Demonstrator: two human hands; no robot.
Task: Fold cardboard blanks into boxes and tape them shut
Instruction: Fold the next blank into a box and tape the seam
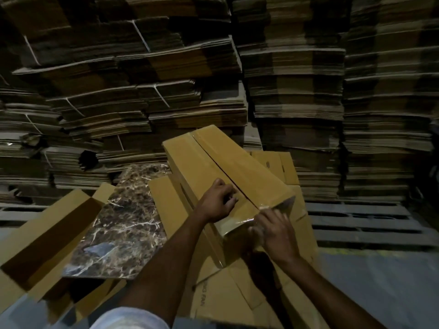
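**Taping the near end of a long box**

Long axis of the cardboard box runs from lower centre-right up to the middle of the frame, far end pointing away toward the stacks. It lies closed side up, and the seam between its two top flaps runs the same way. Glossy clear tape shines over the near end.

Left hand rests on top of the box, fingers bent, tips at the seam; cannot tell if it pinches anything. Right hand is at the near end, fingers fairly straight and slightly spread, pressing on the taped corner; blurred.

The box sits on flat printed blanks. A marble-pattern slab lies just left of it, and an open-topped box is in the lower left. Stacks of flattened cardboard fill the upper frame. A pallet is at right, and a white sleeve shows at the bottom edge.
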